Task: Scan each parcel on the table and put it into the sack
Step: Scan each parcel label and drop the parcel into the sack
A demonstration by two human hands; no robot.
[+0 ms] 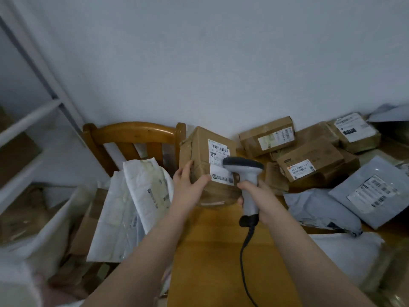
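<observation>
The parcel in hand is a brown cardboard box (203, 151), squarish and creased, with tape along its seams and dents at its top left corner. It stands at the far left of the table, just beside the chair back, with its labelled face turned towards the camera; whether its base rests on the wood or is lifted clear cannot be told. That face carries two white shipping labels: the upper label (219, 151) has a barcode and a row of digits, and the lower label (221, 177) has a dark logo. The left hand (188, 182) holds the box by its left edge, its grip closed with the thumb laid across the front near the lower label. The right hand (259, 196) has its grip wrapped round the handle of a grey handheld barcode scanner (249, 177), whose dark head sits just in front of the labels; a black cable (243, 262) trails down from it. The table (221, 251) is pale brown wood and also bears a heap of other brown boxes (309, 165) and grey plastic mailer bags (374, 191) to the right. Behind it rises a plain white wall (199, 63). To the left a white woven sack (132, 196) slumps against a wooden chair (132, 131), with white shelving (28, 120) beyond.
</observation>
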